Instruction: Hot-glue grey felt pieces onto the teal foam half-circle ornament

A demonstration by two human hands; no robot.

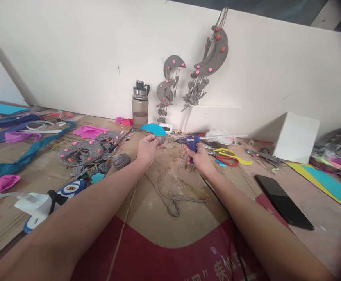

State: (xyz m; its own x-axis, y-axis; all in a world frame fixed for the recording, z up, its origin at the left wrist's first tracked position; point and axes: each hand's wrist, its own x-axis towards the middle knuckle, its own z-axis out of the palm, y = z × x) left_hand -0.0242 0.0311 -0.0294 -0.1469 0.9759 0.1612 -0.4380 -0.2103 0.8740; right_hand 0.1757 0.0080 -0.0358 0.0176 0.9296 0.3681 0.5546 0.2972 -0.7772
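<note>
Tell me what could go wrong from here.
The glue gun in the right grip points toward the left grip, which holds the blue piece; if hot, it might burn that hand. The black cord beside the right forearm could snag. Loose yarn lies nearby, so dripped glue might stick to it.

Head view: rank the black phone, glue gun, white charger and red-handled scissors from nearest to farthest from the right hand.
From the right hand:
1. Glue gun: held in it.
2. Red-handled scissors: just to its right.
3. Black phone: farther right, toward the person.
4. White charger: across on the left side.
</note>
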